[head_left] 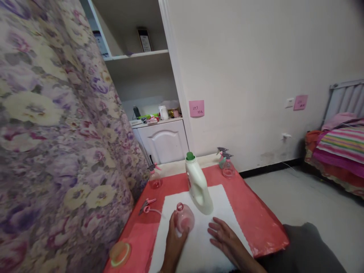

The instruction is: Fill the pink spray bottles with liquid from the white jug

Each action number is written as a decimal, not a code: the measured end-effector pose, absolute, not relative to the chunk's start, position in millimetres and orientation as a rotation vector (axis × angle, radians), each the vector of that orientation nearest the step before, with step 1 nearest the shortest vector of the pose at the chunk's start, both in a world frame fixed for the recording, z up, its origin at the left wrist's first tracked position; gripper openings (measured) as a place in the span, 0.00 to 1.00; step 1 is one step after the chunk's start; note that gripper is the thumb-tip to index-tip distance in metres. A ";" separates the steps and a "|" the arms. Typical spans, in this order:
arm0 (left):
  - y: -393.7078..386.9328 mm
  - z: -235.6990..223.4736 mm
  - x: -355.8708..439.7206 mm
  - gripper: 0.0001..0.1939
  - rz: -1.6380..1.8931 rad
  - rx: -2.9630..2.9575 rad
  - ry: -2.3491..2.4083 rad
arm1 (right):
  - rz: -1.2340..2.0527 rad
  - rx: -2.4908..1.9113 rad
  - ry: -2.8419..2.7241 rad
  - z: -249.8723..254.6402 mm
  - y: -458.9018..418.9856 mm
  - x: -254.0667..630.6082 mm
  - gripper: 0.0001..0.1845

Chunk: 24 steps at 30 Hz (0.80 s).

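My left hand (176,237) is closed around a clear pink spray bottle (185,217) with no head on its neck, over the white cloth (199,246). To the right, my right hand (223,237) is open, its fingers apart and nothing in them. Just beyond it stands a large pale green jug (200,187) with a handle and a green piece (190,156) in its mouth. A loose pink and grey spray head (146,207) with a thin tube lies left of the bottle, on the red tablecloth (136,235).
A spray bottle (155,180) stands at the back left, and two more, one pink (228,170) and one greenish (222,160), at the back right. An orange-green round lid-like object (120,254) lies front left. A floral curtain (71,151) hangs along the left side.
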<state>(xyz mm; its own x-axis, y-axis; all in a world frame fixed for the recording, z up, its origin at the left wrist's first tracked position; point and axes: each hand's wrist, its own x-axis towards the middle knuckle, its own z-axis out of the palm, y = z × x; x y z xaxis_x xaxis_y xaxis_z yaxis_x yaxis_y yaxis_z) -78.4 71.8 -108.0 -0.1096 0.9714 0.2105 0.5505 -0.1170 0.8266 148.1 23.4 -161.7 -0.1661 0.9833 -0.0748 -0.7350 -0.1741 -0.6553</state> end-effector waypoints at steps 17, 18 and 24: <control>81.0 -132.0 -82.0 0.41 1.078 1.612 1.800 | 1.740 -0.600 -0.521 -169.8 31.9 149.2 0.35; 82.0 -133.8 -81.9 0.40 1.087 1.611 1.806 | 1.742 -0.600 -0.516 -168.6 32.1 149.4 0.35; 82.9 -131.9 -81.8 0.38 1.048 1.610 1.829 | 1.738 -0.601 -0.522 -165.1 32.1 148.9 0.36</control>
<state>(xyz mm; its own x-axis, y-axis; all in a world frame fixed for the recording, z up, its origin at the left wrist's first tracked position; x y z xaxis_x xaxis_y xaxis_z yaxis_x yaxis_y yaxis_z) -81.8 82.9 -131.9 -0.1890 0.9737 0.1276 0.6026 0.0124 0.7979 148.9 32.1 -165.1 -0.2021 0.9715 -0.1237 -0.7422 -0.2344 -0.6278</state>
